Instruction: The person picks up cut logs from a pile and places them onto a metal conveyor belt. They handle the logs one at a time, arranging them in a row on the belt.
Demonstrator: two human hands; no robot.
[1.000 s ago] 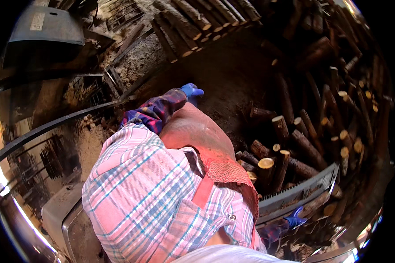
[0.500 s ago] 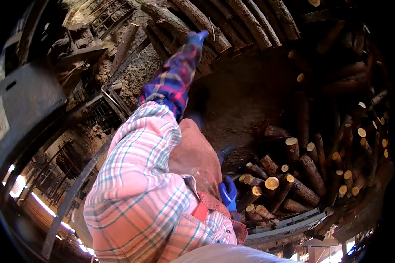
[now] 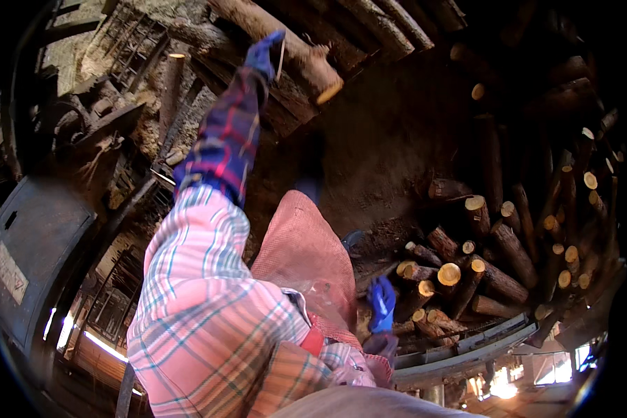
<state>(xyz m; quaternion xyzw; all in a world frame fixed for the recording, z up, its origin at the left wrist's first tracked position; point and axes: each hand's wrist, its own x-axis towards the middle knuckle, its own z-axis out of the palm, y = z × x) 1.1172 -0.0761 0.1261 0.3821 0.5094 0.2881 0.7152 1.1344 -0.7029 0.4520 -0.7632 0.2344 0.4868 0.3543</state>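
At the upper left of the head view, reaches out with the left hand (image 3: 263, 54), gloved in blue, to 1 thick, tan log (image 3: 301, 56). Holds the fingers fairly straight, against or just beside the near flank of the log, back from its pale sawn end (image 3: 329, 93). Cannot tell, through the blur, between a grasp and a light touch. Beside those fingers, 1 thin pale sliver (image 3: 281, 61). To the right of the log, more rough-barked logs (image 3: 383, 28) side by side, with ends toward the dark floor (image 3: 390, 139).

Lower down, lets the right hand (image 3: 381, 304), also in a blue glove, hang released and loose beside the reddish apron (image 3: 303, 244), near a heap of short cut logs (image 3: 449, 274) with round yellowish ends. Below the heap, a long grey metal bar (image 3: 467, 357), curved in this view.

Wears a pink plaid shirt (image 3: 202, 292) and, over the left forearm, a dark blue-and-red plaid sleeve (image 3: 223, 132). At the left edge, a dark grey metal box (image 3: 49, 230) with 1 pale label (image 3: 10, 273). At the lower right, bright light between dark structures.
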